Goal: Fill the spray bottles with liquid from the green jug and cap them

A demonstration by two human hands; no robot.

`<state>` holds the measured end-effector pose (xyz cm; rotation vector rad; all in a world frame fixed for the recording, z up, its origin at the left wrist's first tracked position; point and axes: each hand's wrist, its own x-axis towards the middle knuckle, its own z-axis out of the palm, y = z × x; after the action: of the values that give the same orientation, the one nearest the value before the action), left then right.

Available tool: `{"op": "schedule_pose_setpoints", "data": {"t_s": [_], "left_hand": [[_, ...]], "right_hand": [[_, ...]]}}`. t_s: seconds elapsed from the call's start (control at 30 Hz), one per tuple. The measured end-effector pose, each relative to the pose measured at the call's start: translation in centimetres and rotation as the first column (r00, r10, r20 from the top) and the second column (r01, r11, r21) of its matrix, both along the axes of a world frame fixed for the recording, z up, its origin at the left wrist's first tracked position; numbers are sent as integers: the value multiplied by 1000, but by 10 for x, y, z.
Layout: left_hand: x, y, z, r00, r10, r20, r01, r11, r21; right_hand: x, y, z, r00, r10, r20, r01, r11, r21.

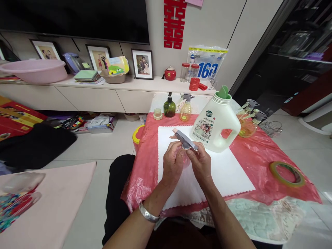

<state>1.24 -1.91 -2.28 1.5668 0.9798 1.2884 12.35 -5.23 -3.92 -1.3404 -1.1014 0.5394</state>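
Observation:
Above a white scalloped mat point(220, 176), both hands are at a small pink spray bottle point(186, 162) with a grey trigger head point(184, 139). My left hand point(172, 159) wraps the bottle's left side just under the head. At the right, my right hand point(201, 160) pinches the neck and the rear of the head. Much of the bottle is covered by the fingers. Just beyond stands a large white detergent jug point(216, 121), with a green cap point(223, 92) sitting in its mouth.
A green pump bottle point(169, 106), a clear spray bottle point(185, 109) and a small cap point(157, 114) stand at the back left. More spray bottles point(249, 122) are right of the jug. A tape roll point(287, 174) lies on the red table cover point(264, 152).

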Motion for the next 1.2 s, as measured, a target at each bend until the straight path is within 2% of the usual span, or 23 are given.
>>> {"op": "schedule_pose_setpoints", "data": {"t_s": [0.17, 0.3, 0.47, 0.6, 0.8, 0.93, 1.0, 1.1, 1.2], "left_hand": [[-1, 3, -1, 997, -55, -54, 56, 998, 9], [-1, 4, 0, 995, -77, -59, 75, 997, -32], [-1, 2, -1, 996, -47, 80, 57, 991, -120], [-4, 0, -1, 989, -14, 148, 42, 982, -187], [-5, -8, 10, 998, -19, 60, 34, 967, -252], [4, -10, 14, 997, 48, -67, -62, 970, -235], [8, -8, 13, 995, 76, -61, -89, 961, -263], [10, -5, 13, 995, 97, 10, -90, 953, -288], [6, -4, 16, 998, 61, 25, -52, 959, -280]], "right_hand": [[-2, 2, -7, 999, -5, -46, 4, 1000, -16], [4, 2, 1, 997, 77, -31, -78, 996, -34], [7, 1, 8, 995, 102, 12, -101, 994, -31], [3, 2, 5, 998, 30, 51, -30, 1000, 2], [-9, 0, 4, 980, -123, 154, 114, 991, 65], [-17, 2, 2, 961, -220, 167, 205, 973, 105], [-20, 4, 1, 957, -243, 157, 228, 968, 108], [-18, 5, -2, 966, -220, 138, 210, 974, 88], [-8, 3, -1, 990, -86, 113, 82, 996, 38]]}}
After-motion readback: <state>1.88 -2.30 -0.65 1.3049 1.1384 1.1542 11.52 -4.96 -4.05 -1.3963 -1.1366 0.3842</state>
